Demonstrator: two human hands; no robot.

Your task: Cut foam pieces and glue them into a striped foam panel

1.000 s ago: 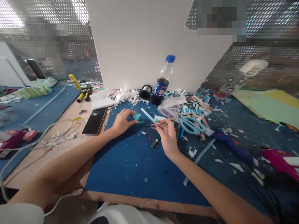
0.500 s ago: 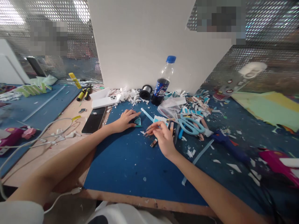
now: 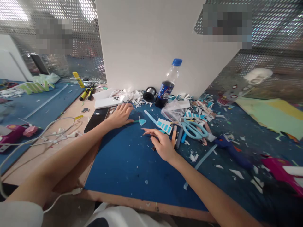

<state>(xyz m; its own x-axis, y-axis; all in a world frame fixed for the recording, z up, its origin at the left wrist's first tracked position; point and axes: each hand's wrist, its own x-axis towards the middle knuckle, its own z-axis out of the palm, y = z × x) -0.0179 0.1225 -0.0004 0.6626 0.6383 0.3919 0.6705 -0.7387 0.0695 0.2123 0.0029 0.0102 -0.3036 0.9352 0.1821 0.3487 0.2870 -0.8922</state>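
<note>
My left hand (image 3: pixel 121 114) rests on the blue mat (image 3: pixel 132 170) with its fingers stretched out. Its thumb lies against a thin teal strip, beside a small light-blue triangular piece (image 3: pixel 142 122). To the right, my right hand (image 3: pixel 163 145) hovers low over the mat, index finger extended leftward and thumb apart. I see nothing held in it. A small dark brown piece (image 3: pixel 153 148) is partly hidden by that hand. Just beyond its fingers are a white card with blue rectangles (image 3: pixel 164 126) and a pale blue strip (image 3: pixel 150 116).
Light-blue scissors (image 3: pixel 195 130) lie to the right, near a cola bottle (image 3: pixel 165 90) and a wire spool (image 3: pixel 149 94). Foam scraps (image 3: pixel 132 97) heap along a white board (image 3: pixel 146 44). A black phone (image 3: pixel 96 121) is at left; a magenta glue gun (image 3: pixel 281 170) at right.
My left hand has moved left and slightly away, uncovering the triangular piece. My right hand has dropped a little, uncovering more of the card. The view has shifted slightly.
</note>
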